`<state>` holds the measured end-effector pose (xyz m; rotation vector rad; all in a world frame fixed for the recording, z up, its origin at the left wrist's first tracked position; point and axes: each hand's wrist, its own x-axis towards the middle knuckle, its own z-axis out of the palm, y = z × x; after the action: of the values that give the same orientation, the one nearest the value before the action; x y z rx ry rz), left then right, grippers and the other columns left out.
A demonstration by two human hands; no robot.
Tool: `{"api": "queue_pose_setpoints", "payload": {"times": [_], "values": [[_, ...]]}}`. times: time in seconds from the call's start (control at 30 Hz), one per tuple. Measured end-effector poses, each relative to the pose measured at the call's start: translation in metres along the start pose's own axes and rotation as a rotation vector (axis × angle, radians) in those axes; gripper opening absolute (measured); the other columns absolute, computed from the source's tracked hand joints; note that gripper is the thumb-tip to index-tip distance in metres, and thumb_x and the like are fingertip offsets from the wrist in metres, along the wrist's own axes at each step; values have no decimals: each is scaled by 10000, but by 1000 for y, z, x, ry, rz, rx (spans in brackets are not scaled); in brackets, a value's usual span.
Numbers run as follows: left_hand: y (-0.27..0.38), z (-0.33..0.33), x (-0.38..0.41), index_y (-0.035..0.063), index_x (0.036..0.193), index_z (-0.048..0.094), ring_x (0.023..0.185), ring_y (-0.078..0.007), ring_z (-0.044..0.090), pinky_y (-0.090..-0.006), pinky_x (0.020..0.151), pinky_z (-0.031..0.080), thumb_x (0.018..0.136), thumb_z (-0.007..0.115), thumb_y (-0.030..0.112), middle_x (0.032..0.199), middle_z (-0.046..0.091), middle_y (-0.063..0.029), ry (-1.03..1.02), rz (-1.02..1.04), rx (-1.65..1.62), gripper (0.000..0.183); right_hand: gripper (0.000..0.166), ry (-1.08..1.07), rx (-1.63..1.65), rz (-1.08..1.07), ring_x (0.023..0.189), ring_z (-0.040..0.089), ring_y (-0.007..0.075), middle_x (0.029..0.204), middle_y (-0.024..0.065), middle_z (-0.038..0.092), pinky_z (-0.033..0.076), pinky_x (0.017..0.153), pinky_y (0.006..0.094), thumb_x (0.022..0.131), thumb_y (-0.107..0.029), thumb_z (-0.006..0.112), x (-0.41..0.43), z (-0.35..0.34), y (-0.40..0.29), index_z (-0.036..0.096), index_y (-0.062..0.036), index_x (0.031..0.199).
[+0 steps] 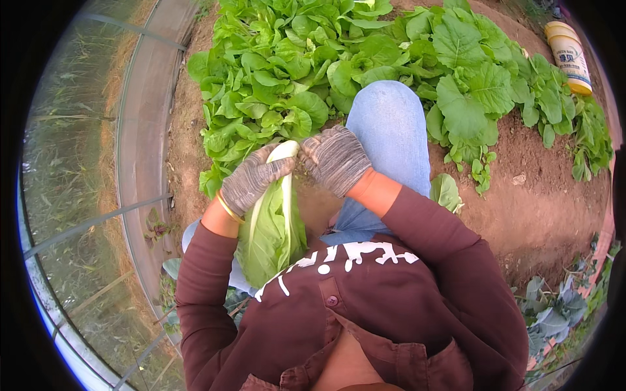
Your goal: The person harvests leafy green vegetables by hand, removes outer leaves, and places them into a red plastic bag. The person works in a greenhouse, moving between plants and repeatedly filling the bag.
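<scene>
My left hand (252,181), in a grey knitted glove, grips a head of leafy greens (274,227) near its pale base. Its white stalks run down from the grip, and the broad green leaves hang towards my lap. Beside the base end is my right hand (336,160), gloved the same way, with its fingers curled in. Whether those fingers pinch anything is hidden by the glove. Just beyond both hands grows a dense bed of leafy greens (274,93). My bent knee (389,117) in blue jeans rises right of my right hand.
A white and yellow bucket (568,57) bearing writing stands at the far right. Larger-leaved plants (469,93) grow right of my knee, above bare soil (543,210). A cut leaf (446,193) lies by my right forearm. Along the left runs a clear greenhouse wall (73,171) with metal bars.
</scene>
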<state>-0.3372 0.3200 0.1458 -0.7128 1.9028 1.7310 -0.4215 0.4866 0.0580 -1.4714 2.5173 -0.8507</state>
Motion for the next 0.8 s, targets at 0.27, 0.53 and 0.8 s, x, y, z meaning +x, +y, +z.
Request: {"api": "queue_pose_setpoints", "payload": {"times": [0.27,0.53,0.8], "values": [[-17,21,14,0,1291,530,937,-104,548,-250,827,460,854,708,391,1085,608,-23,124,98,-171,613,205,86,141,117,777,619,335,796,141,655,468,719,460,889,-264,564,2,3,5,646,-82,846],[19,-13,-4,-13,1248,557,717,-111,552,-231,656,440,637,779,614,779,608,-36,-188,222,-3,904,342,-104,1469,101,668,626,182,747,97,650,530,696,360,947,-366,596,5,-40,21,657,-37,879],[24,-52,-19,-74,1358,395,742,-138,517,-275,696,436,645,813,528,809,526,-16,-10,521,-302,1023,319,645,1782,4,515,491,88,632,-33,496,482,624,308,998,-408,505,-38,-172,95,602,-109,944]]}}
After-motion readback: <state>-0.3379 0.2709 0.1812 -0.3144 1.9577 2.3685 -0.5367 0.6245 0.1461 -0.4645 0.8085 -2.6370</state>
